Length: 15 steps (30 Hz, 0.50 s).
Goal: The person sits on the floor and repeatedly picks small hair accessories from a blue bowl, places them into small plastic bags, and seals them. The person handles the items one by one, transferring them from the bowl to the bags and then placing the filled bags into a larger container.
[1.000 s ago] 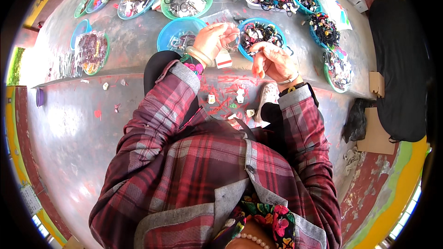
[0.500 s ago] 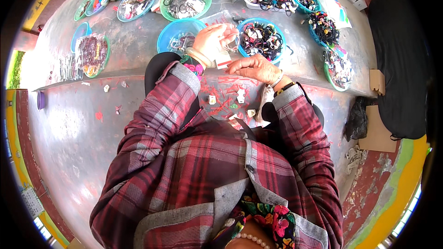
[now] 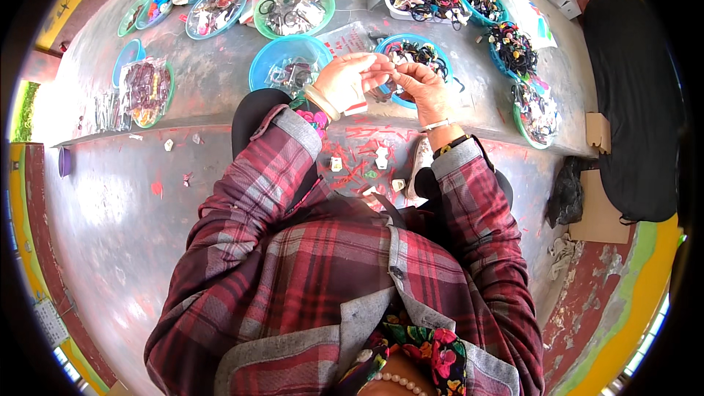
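In the middle of the picture my left hand (image 3: pixel 350 82) is turned palm up, its fingertips pressed together. Below its palm shows a white card with a red band (image 3: pixel 357 108), seemingly part of a small clear packet that the hand holds. My right hand (image 3: pixel 427 94) pinches with thumb and forefinger right at the left fingertips; whatever is between them is too small to make out. Just beyond the right hand stands a blue basin of dark hair ties (image 3: pixel 414 42), partly covered by it. Past my left wrist is a blue basin with clear packets (image 3: pixel 257 66).
More basins of small goods stand beyond, among them a green one (image 3: pixel 323 22) and a white tub of hair ties (image 3: pixel 389 1). Red strips (image 3: pixel 359 132) and small white cards (image 3: pixel 381 158) litter the floor between my knees. A raised ledge edge (image 3: pixel 213 111) crosses the floor.
My right hand has moved up and inward to meet the left fingertips. The left hand has shifted slightly right and down, and the clear loop it held up no longer shows plainly.
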Tool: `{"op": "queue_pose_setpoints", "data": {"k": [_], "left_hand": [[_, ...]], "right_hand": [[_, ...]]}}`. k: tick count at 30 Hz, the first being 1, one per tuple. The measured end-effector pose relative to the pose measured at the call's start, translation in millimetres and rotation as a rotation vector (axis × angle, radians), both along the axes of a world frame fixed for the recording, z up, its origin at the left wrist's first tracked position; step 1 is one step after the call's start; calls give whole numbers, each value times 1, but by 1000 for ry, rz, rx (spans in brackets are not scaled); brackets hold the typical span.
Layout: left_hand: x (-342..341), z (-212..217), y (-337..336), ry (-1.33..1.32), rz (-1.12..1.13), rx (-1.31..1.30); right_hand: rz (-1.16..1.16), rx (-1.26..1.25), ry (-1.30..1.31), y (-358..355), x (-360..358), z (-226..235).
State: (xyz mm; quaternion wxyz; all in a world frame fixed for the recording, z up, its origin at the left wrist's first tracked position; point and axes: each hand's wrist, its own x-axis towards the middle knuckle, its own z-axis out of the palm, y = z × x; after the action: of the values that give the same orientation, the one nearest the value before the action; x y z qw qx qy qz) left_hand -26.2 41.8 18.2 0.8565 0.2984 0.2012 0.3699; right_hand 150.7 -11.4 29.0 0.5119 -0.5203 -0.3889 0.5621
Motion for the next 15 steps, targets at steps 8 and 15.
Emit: {"op": "queue_pose_setpoints", "data": {"k": [8,15], "left_hand": [[1,4,-4,24,-8,-19],[1,2,-2,78,-36,83]], "right_hand": [[-42,110,33,2,0,-5],[-37,51,35,1,3,8]]}}
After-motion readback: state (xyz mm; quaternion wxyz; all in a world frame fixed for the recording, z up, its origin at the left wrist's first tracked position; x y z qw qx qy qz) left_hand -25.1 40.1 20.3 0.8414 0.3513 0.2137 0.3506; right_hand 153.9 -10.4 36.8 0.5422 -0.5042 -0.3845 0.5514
